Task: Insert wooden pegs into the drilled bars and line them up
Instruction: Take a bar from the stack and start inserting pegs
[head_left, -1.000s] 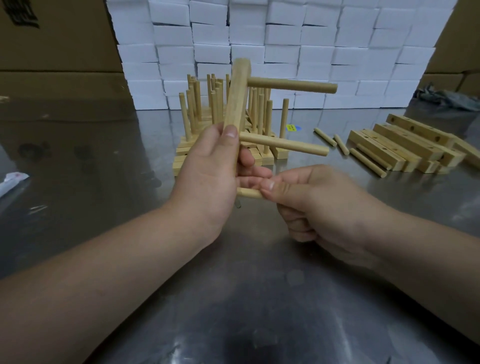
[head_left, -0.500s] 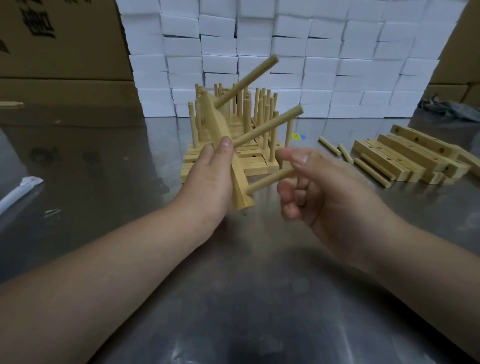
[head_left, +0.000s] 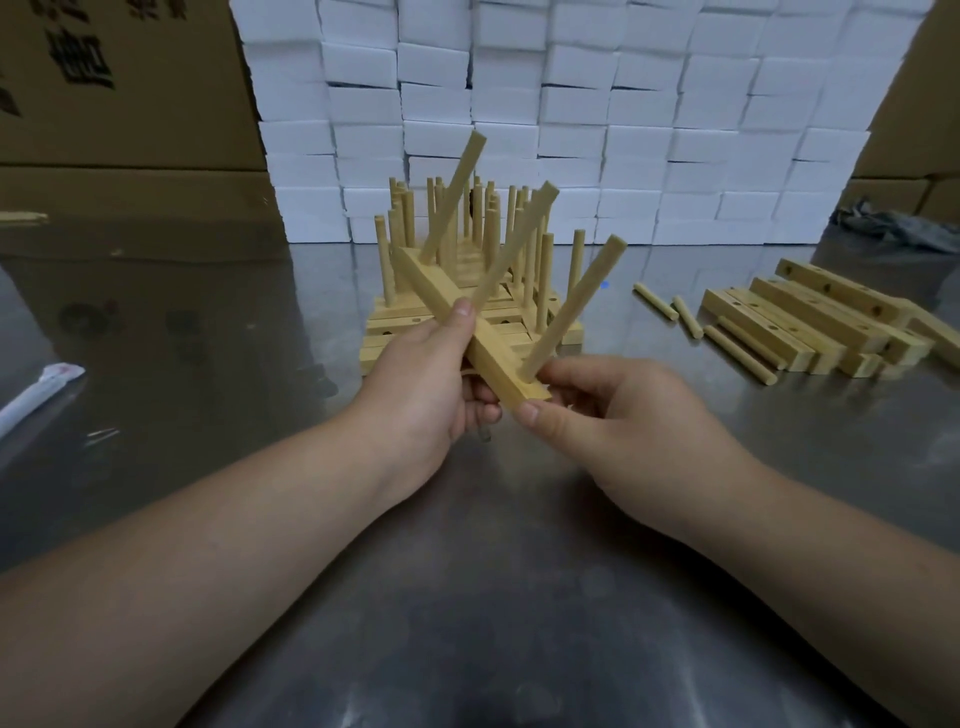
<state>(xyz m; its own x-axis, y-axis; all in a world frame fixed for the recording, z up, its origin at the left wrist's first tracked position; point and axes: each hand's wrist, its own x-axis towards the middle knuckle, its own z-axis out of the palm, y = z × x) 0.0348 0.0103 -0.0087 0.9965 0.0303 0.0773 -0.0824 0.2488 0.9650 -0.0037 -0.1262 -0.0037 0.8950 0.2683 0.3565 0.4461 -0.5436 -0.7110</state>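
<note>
- The counter (head_left: 467, 597), a metal sheet, is seen nearest, under both forearms.
- The drilled bar (head_left: 501, 364) is held above the counter, clear of it and tilted, with its near end pointing toward the person.
- The bar's middle is wrapped by the left hand (head_left: 426, 379), fingers curled beneath and thumb pressed on the upper face.
- The bar's near end is pinched by the right hand (head_left: 618, 421) between thumb and forefinger, just beside the base of the nearest peg.
- Three pegs (head_left: 519, 239) are seated in the bar and slant up to the right. All visible holes look filled, so the insertion step is judged done for this bar.
- The lining-up step is judged to be in hand. The bar would need to be turned until its pegs stand upright, then set flush against the finished group.
- That finished group (head_left: 387, 317), bars with upright pegs, stands just behind the hands.
- Loose pegs (head_left: 655, 301) and unfilled bars (head_left: 826, 312) lie farther right, ready for another round.
</note>
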